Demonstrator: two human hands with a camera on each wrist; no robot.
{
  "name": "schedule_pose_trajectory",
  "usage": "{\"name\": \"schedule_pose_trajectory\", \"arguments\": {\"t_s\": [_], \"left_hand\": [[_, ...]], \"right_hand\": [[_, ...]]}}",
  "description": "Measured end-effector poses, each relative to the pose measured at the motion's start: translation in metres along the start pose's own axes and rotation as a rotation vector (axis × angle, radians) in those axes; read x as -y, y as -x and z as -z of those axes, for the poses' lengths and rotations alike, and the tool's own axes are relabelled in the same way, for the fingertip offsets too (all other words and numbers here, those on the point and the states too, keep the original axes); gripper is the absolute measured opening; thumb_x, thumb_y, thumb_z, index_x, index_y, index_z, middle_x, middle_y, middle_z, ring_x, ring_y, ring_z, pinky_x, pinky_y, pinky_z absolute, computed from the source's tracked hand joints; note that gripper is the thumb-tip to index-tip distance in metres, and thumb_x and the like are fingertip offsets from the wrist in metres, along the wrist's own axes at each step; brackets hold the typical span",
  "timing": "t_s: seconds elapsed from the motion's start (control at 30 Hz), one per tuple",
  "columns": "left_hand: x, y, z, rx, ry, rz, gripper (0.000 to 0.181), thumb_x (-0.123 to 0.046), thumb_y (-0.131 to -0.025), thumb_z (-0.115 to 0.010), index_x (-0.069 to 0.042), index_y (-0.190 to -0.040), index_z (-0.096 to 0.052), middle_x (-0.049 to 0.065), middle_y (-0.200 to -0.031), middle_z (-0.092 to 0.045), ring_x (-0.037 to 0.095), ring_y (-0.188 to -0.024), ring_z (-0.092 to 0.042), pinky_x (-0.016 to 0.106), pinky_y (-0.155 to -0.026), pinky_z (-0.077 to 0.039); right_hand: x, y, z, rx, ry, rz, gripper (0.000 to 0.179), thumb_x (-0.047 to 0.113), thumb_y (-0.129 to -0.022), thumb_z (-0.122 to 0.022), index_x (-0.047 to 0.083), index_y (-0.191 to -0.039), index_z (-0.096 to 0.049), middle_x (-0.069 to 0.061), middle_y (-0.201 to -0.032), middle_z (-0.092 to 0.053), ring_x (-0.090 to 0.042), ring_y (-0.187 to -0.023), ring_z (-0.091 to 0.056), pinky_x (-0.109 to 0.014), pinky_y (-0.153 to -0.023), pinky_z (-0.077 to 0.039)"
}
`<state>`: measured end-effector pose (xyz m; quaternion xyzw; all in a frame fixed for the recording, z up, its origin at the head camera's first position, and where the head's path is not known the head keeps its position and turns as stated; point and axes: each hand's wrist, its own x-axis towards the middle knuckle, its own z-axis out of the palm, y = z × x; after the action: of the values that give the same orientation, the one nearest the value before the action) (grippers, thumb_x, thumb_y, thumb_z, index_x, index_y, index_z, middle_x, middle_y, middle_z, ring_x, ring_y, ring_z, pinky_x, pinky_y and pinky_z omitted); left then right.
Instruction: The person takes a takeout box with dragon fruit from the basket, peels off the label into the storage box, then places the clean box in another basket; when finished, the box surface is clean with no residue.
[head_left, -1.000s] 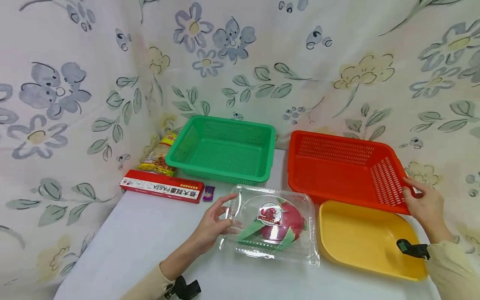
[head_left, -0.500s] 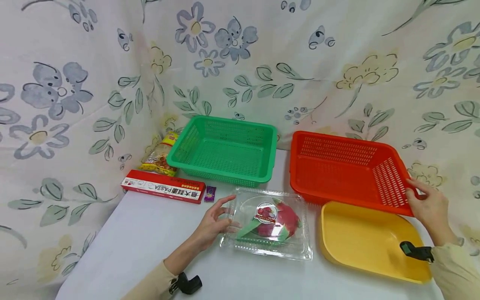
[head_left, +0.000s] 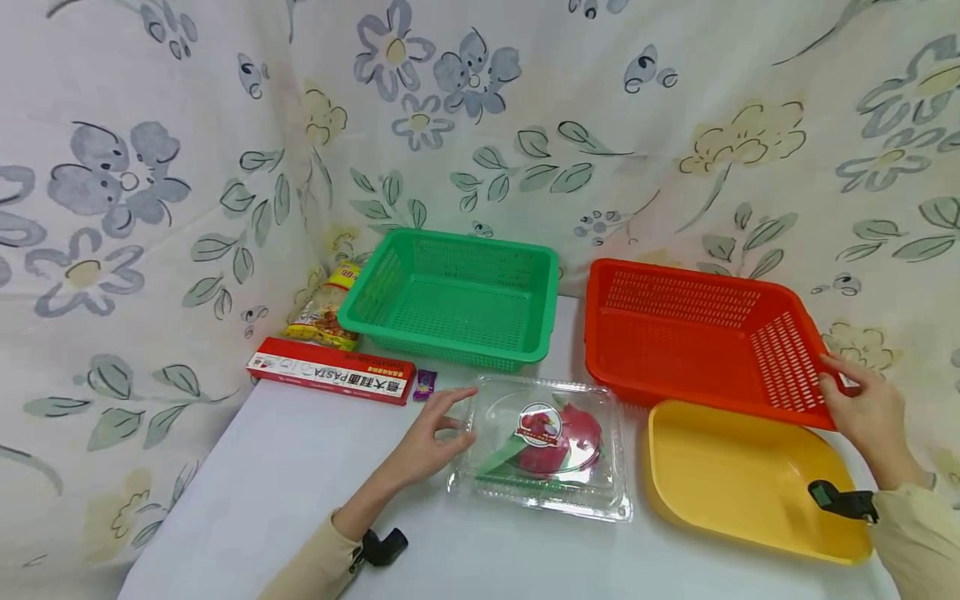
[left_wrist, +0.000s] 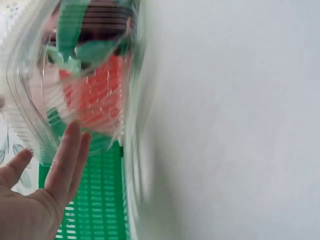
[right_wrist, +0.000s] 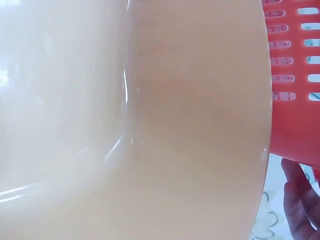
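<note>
A clear plastic clamshell box (head_left: 495,408) with a pink and green dragon fruit (head_left: 577,437) inside lies on the white table in the head view. My left hand (head_left: 427,446) is at its left edge, fingers spread and mostly straight, index fingertip by the upper left corner. In the left wrist view the box is blurred beyond the extended fingers (left_wrist: 62,162). At the far right my right hand (head_left: 873,412) grips the right rim of a red perforated basket (head_left: 675,358). In the right wrist view its fingers (right_wrist: 300,210) show beside the basket's edge, partly cut off.
A yellow tray (head_left: 750,483) stands in front of the red basket. Behind the box is a green perforated basket (head_left: 465,312). To the left are a red and white pasta box (head_left: 330,371), a small purple packet (head_left: 424,384) and a yellow food bag (head_left: 330,312).
The clamshell box has shifted slightly left and come down onto the table. My left thumb and fingers, earlier seen through its plastic, have drawn back to its edge. The right hand keeps its grip.
</note>
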<state>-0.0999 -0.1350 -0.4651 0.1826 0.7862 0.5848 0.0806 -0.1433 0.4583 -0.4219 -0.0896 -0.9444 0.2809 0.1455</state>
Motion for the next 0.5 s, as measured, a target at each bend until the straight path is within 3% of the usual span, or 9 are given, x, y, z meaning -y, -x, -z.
{"name": "schedule_pose_trajectory", "arguments": {"t_s": [0.13,0.23,0.4,0.5], "left_hand": [[-0.002,-0.011,0.002,0.040,-0.096,-0.069,0.064,-0.019,-0.094,-0.067,-0.020,-0.152,-0.039,0.010,-0.161,-0.014,0.036,-0.117,-0.058,0.033,-0.080,-0.057],[0.002,-0.018,0.004,0.091,-0.133,-0.122,0.063,-0.017,-0.095,-0.065,-0.019,-0.152,-0.039,0.005,-0.164,-0.010,0.035,-0.119,-0.057,0.030,-0.078,-0.057],[0.010,-0.023,0.007,0.122,-0.146,-0.212,0.058,-0.009,-0.094,-0.063,-0.010,-0.148,-0.044,0.007,-0.164,-0.016,0.039,-0.121,-0.053,0.030,-0.076,-0.057],[0.011,-0.024,0.008,0.111,-0.167,-0.269,0.054,-0.009,-0.093,-0.063,-0.010,-0.145,-0.049,0.007,-0.163,-0.020,0.041,-0.126,-0.049,0.032,-0.076,-0.057]], "right_hand": [[0.001,0.000,0.002,0.058,0.002,-0.026,0.047,0.017,-0.100,-0.051,-0.005,-0.141,-0.044,-0.038,-0.144,-0.038,-0.020,-0.080,-0.055,-0.013,-0.043,-0.043],[0.002,0.001,0.002,0.092,0.018,-0.033,0.048,0.016,-0.101,-0.049,-0.007,-0.143,-0.041,-0.041,-0.144,-0.035,-0.052,-0.097,-0.048,-0.013,-0.043,-0.042],[0.005,-0.003,0.003,0.101,0.089,-0.038,0.048,0.015,-0.101,-0.048,-0.011,-0.141,-0.042,-0.043,-0.139,-0.036,-0.059,-0.106,-0.043,-0.018,-0.044,-0.045],[0.009,-0.006,0.004,0.075,0.133,-0.025,0.047,0.015,-0.100,-0.049,-0.014,-0.137,-0.044,-0.041,-0.141,-0.036,-0.059,-0.104,-0.045,-0.038,-0.054,-0.055]]}}
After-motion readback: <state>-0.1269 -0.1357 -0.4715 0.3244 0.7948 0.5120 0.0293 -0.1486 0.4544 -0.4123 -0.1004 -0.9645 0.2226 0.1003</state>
